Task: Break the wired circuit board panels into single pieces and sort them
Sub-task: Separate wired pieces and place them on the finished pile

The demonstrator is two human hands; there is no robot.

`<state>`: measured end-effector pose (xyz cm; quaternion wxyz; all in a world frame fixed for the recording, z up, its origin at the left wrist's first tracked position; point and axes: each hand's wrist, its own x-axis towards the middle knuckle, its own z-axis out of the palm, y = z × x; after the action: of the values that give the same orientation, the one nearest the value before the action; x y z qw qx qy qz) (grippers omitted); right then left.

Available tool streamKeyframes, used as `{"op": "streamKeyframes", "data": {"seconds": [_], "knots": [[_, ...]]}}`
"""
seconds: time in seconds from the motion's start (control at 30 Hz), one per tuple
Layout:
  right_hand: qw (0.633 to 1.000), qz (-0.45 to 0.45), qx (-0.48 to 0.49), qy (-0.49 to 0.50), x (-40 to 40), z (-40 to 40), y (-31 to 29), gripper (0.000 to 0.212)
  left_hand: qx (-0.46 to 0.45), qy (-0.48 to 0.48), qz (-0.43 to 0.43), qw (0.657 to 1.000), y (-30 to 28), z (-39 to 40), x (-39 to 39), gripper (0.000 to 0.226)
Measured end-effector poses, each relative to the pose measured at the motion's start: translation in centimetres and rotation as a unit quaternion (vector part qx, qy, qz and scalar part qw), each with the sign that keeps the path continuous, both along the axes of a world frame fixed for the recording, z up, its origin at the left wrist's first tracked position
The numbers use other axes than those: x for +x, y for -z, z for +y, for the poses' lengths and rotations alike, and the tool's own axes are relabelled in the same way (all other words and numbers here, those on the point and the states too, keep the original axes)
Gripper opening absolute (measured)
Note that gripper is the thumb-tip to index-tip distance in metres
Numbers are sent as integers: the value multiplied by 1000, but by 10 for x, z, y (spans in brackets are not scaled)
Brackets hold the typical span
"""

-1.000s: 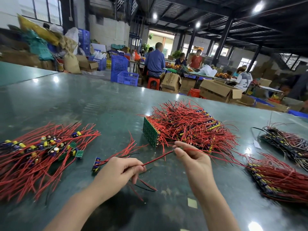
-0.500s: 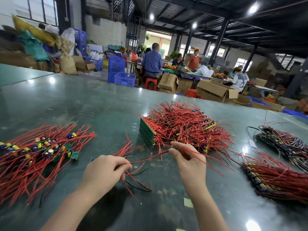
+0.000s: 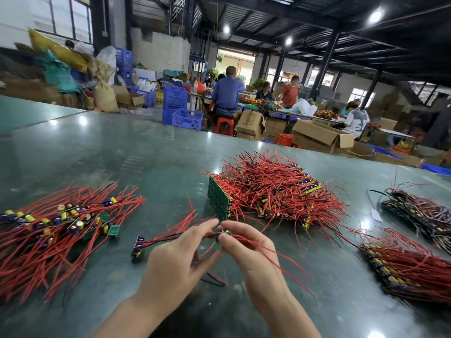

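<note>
Red wires trail from a small board piece (image 3: 224,233) that is pinched between the fingertips of the left hand (image 3: 175,259) and the right hand (image 3: 246,250), held just above the green table (image 3: 122,152). Both hands are closed on it by thumb and forefinger, the other fingers loosely spread. A separated strip (image 3: 138,245) lies just left of the hands, and the sorted pile of single pieces (image 3: 61,223) is farther left. The unbroken panels (image 3: 268,189) are heaped behind the hands, with more stacks (image 3: 410,262) at the right. The snapping step is judged to be in hand; next, a firm bend at the joint is called for, then the freed piece must be laid on the left pile.
</note>
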<state>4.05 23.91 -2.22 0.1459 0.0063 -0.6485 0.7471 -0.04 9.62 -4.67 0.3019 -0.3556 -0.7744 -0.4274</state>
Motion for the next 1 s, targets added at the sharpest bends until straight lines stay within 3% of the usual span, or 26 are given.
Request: {"op": "streamKeyframes", "data": {"seconds": [0.1,0.2,0.37,0.47,0.6,0.67,0.73,0.83,1.0], "knots": [[998,0,-51,-39,1,-5,-3,30,36,-20,40,998,-2,-7,-3,32],[991,-6,-127,-51,-1,-7,0,29,65,-59,46,995,-5,-13,-6,31],[998,8,-47,-31,-2,-8,2,29,93,28,-82,992,-10,-16,-7,41],[1000,24,-9,-11,-4,-5,4,23,74,62,-90,991,-10,-15,-11,33],[999,-8,-36,-20,-5,-2,2,35,63,58,-83,993,-8,-20,-17,25],[996,-39,-71,-29,-5,3,-1,38,70,8,-88,994,-10,-28,-21,26],[994,-61,-86,-23,-6,9,-2,42,74,-117,-56,989,-15,-40,-27,28],[993,-94,-73,-9,-7,12,-1,37,71,-337,-39,938,-21,-67,-41,35],[992,-124,-37,-5,-7,10,0,25,30,-483,-172,858,-13,-94,-61,41]]}}
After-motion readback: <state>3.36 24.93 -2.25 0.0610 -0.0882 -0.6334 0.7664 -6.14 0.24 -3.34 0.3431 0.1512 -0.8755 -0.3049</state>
